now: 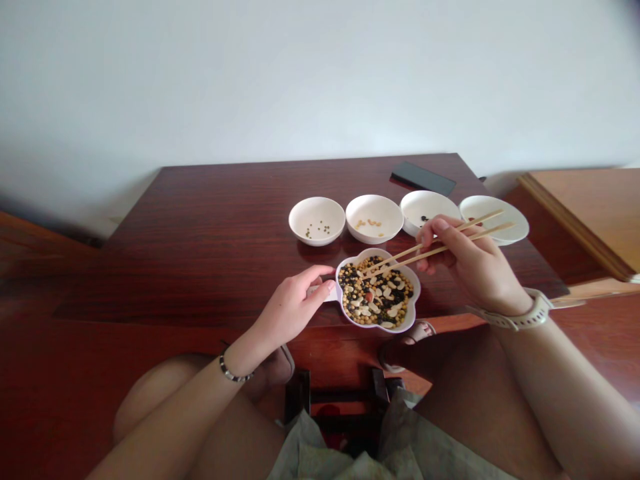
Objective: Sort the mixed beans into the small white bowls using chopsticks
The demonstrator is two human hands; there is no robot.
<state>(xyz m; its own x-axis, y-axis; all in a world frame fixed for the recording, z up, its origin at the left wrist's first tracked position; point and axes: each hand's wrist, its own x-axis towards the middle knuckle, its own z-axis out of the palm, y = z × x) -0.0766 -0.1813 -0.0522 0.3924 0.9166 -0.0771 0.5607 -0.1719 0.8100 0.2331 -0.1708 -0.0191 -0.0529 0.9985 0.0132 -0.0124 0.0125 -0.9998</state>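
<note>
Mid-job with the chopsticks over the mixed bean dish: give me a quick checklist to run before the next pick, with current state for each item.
1. Right hand grips the chopsticks: ok.
2. Chopstick tips reach into the flower-shaped dish of mixed beans: ok, they sit at its upper left part.
3. Left hand steadies the dish at its left rim: ok, fingers touch the rim.
4. A bean caught between the tips: cannot tell, too small.
5. Small white bowls behind the dish are reachable: ok; leftmost bowl holds a few dark-green beans, second bowl a few yellow ones.
6. Dish safely on the table: ok, though close to the near edge.
</note>
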